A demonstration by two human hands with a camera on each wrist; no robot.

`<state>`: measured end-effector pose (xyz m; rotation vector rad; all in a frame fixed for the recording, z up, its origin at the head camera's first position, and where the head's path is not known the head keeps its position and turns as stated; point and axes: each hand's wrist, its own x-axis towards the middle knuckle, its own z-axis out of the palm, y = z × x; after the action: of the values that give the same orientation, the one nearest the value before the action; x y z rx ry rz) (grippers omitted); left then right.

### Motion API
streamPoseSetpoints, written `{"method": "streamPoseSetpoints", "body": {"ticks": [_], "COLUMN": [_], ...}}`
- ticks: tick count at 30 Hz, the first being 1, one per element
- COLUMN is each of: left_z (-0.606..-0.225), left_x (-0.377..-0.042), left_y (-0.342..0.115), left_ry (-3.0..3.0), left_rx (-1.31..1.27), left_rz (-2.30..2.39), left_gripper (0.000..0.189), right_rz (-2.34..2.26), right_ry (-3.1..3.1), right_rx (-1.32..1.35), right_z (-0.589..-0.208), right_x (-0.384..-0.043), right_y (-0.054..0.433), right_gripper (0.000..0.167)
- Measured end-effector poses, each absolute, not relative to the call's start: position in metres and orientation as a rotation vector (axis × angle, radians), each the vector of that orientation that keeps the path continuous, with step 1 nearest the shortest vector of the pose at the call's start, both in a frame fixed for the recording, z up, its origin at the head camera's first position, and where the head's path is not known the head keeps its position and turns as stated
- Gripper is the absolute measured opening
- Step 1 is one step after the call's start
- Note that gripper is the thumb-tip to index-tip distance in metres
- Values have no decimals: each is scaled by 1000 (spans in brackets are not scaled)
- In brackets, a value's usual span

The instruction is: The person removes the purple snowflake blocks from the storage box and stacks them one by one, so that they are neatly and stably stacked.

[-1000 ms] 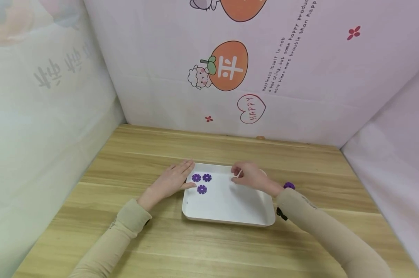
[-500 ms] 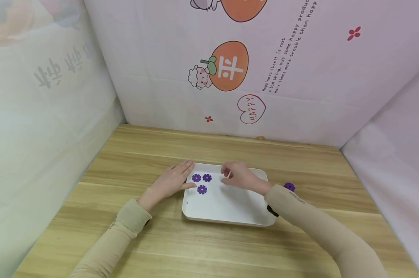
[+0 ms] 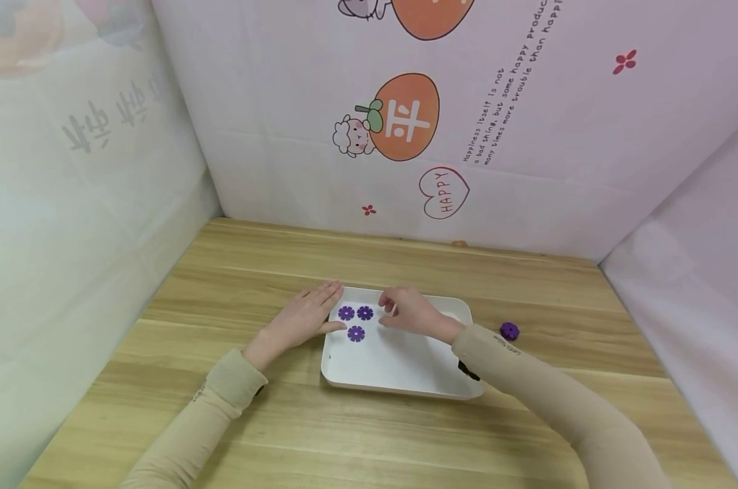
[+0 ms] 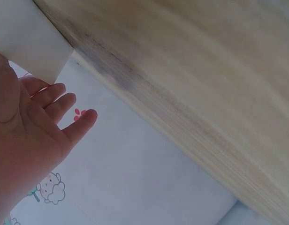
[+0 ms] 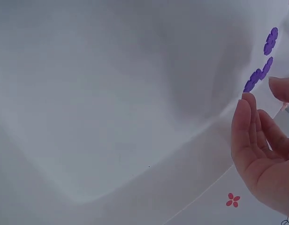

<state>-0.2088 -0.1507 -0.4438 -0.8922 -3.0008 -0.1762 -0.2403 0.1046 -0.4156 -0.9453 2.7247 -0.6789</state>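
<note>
A shallow white tray (image 3: 399, 360) lies on the wooden table. Three purple flower-shaped discs (image 3: 356, 333) with notched edges lie flat in its left part. My left hand (image 3: 304, 316) rests on the tray's left rim, fingers fairly straight at the back corner and thumb over the inside. In the left wrist view the tray wall (image 4: 34, 42) hides part of those fingers. My right hand (image 3: 414, 312) is over the tray, right of the discs. Its thumb and fingers are loosely bent with a gap between, and nothing shows there; in the right wrist view purple discs (image 5: 271, 41) appear beyond the fingertips.
Outside the tray on the right, a small stack of purple discs (image 3: 510, 331) stands on the table (image 3: 271, 407). A printed white cloth (image 3: 295, 136) rises behind the table, with further white cloth at both sides.
My right hand has moved left across the tray, toward the discs, keeping the same bent-finger shape. The left hand, the tray and its discs have stayed put. The stack outside is less covered by the sleeve.
</note>
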Motion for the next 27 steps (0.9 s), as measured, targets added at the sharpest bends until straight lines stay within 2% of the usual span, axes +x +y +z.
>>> {"method": "streamPoseSetpoints", "body": {"ticks": [13, 27], "left_z": [-445, -443], "left_x": [-210, -208], "left_y": [-150, -150], "left_ry": [-2982, -2997], "left_rx": [-901, -893], "left_rz": [-136, -170], "left_gripper": [80, 80], "right_rz": [-612, -506], "right_ry": [2714, 2764], "right_rx": [-904, -981], "right_z": [-426, -429], "right_x": [-243, -241], "right_y": [89, 77], "right_gripper": [32, 33]}}
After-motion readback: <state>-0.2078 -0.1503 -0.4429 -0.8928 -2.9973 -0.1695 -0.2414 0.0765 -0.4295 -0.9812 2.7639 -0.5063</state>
